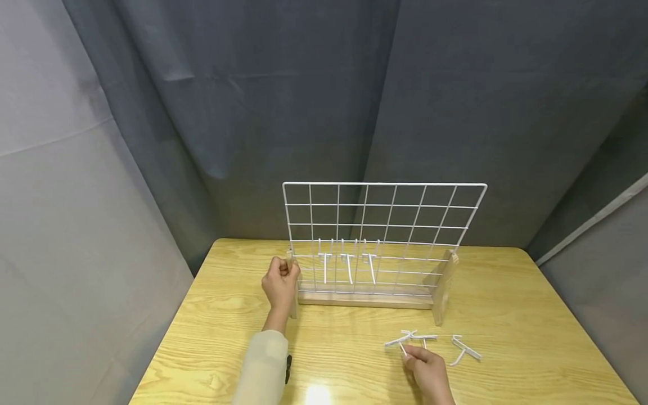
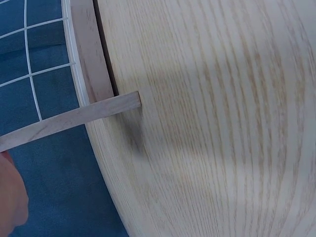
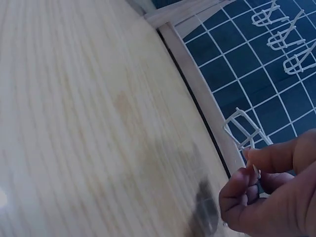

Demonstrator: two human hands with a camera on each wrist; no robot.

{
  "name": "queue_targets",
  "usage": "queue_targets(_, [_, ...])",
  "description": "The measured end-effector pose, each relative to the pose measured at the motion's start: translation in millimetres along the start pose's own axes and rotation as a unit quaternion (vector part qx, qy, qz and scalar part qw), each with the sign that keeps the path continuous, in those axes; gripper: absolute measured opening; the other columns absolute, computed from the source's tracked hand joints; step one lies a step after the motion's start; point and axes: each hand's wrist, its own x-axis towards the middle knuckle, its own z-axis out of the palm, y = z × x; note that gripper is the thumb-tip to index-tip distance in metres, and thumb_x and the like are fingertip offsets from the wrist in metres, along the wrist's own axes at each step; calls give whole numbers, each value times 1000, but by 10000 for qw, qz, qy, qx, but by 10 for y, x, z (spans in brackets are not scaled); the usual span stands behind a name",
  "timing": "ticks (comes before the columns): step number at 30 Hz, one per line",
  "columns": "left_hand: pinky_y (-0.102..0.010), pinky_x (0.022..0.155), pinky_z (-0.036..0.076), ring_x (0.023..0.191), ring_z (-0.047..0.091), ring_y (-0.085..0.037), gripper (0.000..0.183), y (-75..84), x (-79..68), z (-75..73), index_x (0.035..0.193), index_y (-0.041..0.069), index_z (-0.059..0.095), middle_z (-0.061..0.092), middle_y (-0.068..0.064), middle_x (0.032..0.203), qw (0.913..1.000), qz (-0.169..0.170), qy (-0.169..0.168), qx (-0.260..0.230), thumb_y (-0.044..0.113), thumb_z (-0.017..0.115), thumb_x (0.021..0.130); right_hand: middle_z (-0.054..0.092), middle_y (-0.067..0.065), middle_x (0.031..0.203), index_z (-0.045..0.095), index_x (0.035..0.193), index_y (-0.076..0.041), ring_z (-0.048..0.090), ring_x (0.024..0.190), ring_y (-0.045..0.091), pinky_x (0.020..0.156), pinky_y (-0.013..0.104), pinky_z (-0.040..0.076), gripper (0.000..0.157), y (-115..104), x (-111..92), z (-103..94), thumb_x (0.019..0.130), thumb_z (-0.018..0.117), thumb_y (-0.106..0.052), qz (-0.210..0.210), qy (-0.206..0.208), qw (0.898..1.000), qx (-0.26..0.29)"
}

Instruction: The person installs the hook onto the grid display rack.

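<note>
A white wire hook is pinched by its prong in the fingers of the right hand, over the table, while the grid rack's wooden upright is gripped by the left hand. It can be judged light, stiff and hardly fragile, but liable to twist; the prong is best held, the looped end left free.

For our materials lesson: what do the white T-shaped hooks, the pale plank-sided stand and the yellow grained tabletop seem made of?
White T-shaped hooks: probably coated metal; thin, evenly white rods, though plastic is possible.
Pale plank-sided stand: apparently bare wood; matt, faintly grained boards.
Yellow grained tabletop: wood or printed laminate; grain lines show, and a bright reflection suggests gloss.
</note>
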Motion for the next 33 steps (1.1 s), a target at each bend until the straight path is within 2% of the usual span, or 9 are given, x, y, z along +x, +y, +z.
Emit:
queue_targets(4, [-27,49,53,56,63,-15,15,8,7,9,72,7,55,66,-3,66,10000,56,27,43,7,71,71,57,11,92,52,116,15,47,75,17,60,26,45,32,-51,3,5,88,54,-1,176,-128,9994,275])
queue_targets(11, [-26,49,52,56,63,-16,15,22,3,8,71,7,55,66,-3,66,10000,70,55,-1,7,70,71,52,4,77,50,115,14,46,64,14,51,21,39,33,-80,8,20,87,55,-1,301,-365,9962,738])
queue_targets(16, [-25,48,52,55,63,-16,16,21,-9,8,70,7,55,65,-3,65,9999,78,116,16,6,71,70,51,4,81,47,115,10,47,67,12,56,21,42,31,-151,31,23,87,52,-1,451,-565,9881,1358])
queue_targets(22, [-26,47,52,55,63,-16,16,16,-13,16,70,8,55,65,-2,64,9998,140,160,23,6,71,70,52,3,85,45,116,5,52,71,10,62,22,46,31,-296,117,-1,87,54,-3,455,-821,9783,1847])
queue_targets(27, [-25,47,51,55,63,-16,16,13,-14,14,70,7,56,65,-2,64,9999,91,111,17,7,71,71,50,3,86,45,113,0,50,74,13,68,25,44,27,-425,167,-17,88,54,-2,463,-1133,9630,2400])
queue_targets(33, [-23,47,52,55,63,-15,16,9,-5,11,71,7,56,65,-2,66,9998,127,155,26,6,72,71,49,1,83,50,103,-7,50,72,12,66,25,42,15,-540,198,-22,89,51,0,332,-1552,9429,2928])
